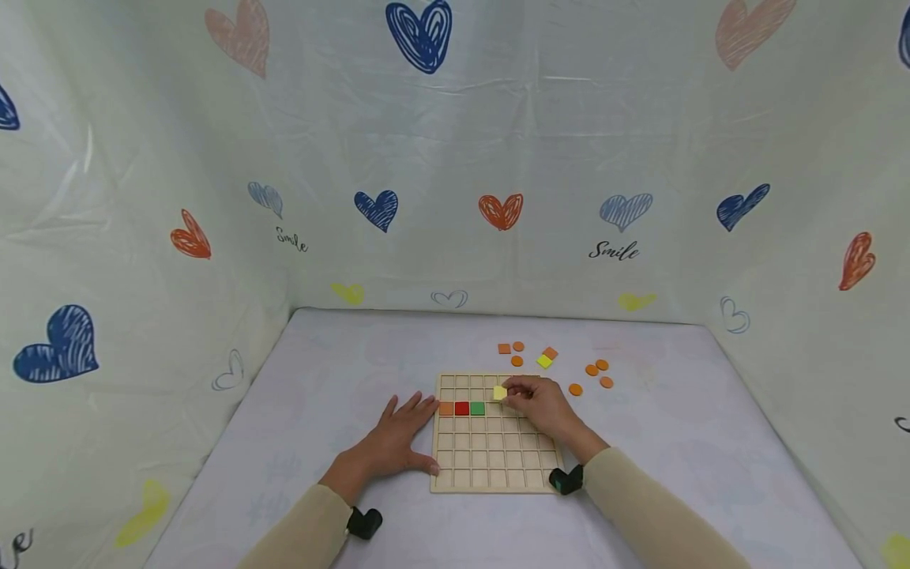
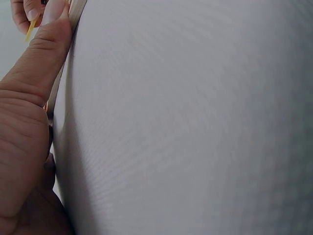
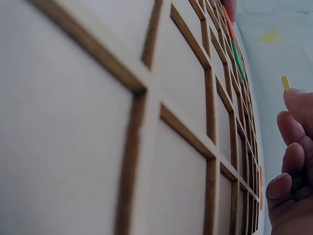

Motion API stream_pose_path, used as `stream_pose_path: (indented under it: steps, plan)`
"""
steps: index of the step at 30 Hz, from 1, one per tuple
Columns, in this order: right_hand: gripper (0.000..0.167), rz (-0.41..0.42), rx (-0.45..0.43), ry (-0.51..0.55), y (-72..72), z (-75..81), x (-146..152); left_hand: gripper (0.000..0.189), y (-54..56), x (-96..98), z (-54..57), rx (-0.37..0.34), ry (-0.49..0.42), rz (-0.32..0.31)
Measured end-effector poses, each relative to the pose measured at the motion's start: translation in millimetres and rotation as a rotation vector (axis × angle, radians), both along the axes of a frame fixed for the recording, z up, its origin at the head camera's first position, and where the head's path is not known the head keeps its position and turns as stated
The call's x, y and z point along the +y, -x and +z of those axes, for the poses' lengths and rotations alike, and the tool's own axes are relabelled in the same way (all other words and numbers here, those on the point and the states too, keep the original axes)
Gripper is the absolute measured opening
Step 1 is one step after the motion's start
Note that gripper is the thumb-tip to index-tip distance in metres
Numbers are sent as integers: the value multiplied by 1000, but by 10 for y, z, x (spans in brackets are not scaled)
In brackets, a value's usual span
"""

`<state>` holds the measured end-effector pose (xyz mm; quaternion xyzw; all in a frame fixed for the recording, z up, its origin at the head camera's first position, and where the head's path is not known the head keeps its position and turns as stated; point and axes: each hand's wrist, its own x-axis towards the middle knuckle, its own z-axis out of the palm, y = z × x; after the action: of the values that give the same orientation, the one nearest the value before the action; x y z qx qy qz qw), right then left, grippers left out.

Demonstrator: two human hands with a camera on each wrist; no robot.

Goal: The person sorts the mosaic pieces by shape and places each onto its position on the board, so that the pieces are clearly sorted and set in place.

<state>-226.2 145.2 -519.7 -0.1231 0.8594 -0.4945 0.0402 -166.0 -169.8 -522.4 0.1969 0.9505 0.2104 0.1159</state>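
Observation:
A wooden grid board [image 1: 490,461] lies on the table, with an orange square tile [image 1: 446,408], a red one [image 1: 462,408] and a green one [image 1: 478,408] side by side in one row at its left. My right hand [image 1: 542,407] pinches a yellow square tile [image 1: 500,393] between thumb and fingers, over the upper part of the board. In the right wrist view that yellow tile [image 3: 285,82] is raised off the grid. My left hand [image 1: 394,438] has its fingers spread, with fingertips and thumb right at the board's left edge.
Behind the board lie an orange square tile [image 1: 504,348], another [image 1: 550,352] touching a yellow tile [image 1: 544,362], and orange round discs [image 1: 517,361]. More orange discs [image 1: 592,370] are scattered to the right. A heart-patterned curtain [image 1: 441,261] surrounds the white table [image 1: 341,348].

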Motion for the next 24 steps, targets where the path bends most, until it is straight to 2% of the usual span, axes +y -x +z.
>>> stream_pose_path:
  steps: [12, 24]
  plan:
    - [24, 14, -15, -35, -21, -50, -31, 119, 0, -12, -3, 4, -8, -11]
    - [15, 48, 22, -114, -10, -70, -82, 120, -6, -16, -3, 7, -10, -14]
